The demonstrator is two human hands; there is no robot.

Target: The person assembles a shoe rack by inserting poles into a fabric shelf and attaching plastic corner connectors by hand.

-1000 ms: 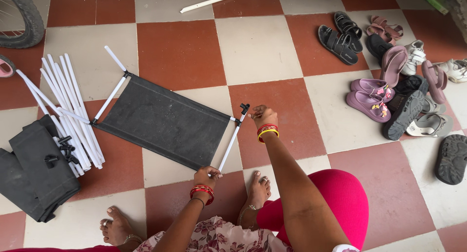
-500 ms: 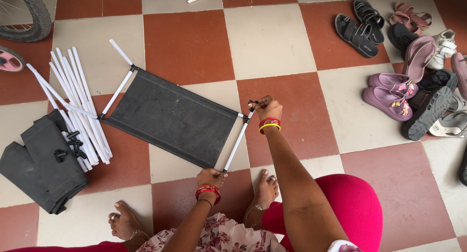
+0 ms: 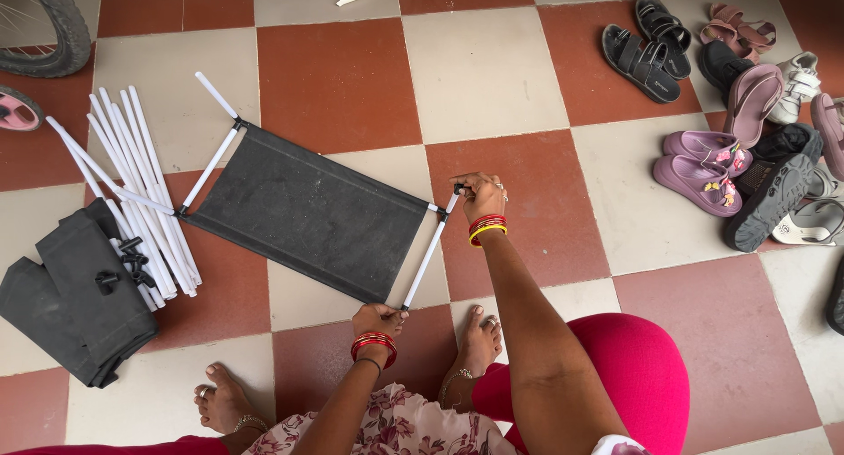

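Note:
A dark grey fabric panel (image 3: pixel 308 213) lies flat on the checked floor, with a white tube through each short end. My left hand (image 3: pixel 378 318) grips the near end of the right-hand white tube (image 3: pixel 427 254). My right hand (image 3: pixel 480 194) is closed on that tube's far end, where a small black connector (image 3: pixel 456 189) sits. The panel's other tube (image 3: pixel 214 154) lies at the far left side, untouched.
A bundle of loose white tubes (image 3: pixel 132 191) and folded dark fabric (image 3: pixel 75 301) lie at the left. Part of a bicycle tyre (image 3: pixel 53 33) shows at top left. Several sandals and shoes (image 3: pixel 747 130) are piled at the right. My bare feet (image 3: pixel 479 341) rest by the panel.
The view has shifted slightly downward. My right hand has closed over the black connector at the tube's far end. My left hand has stayed on the near end.

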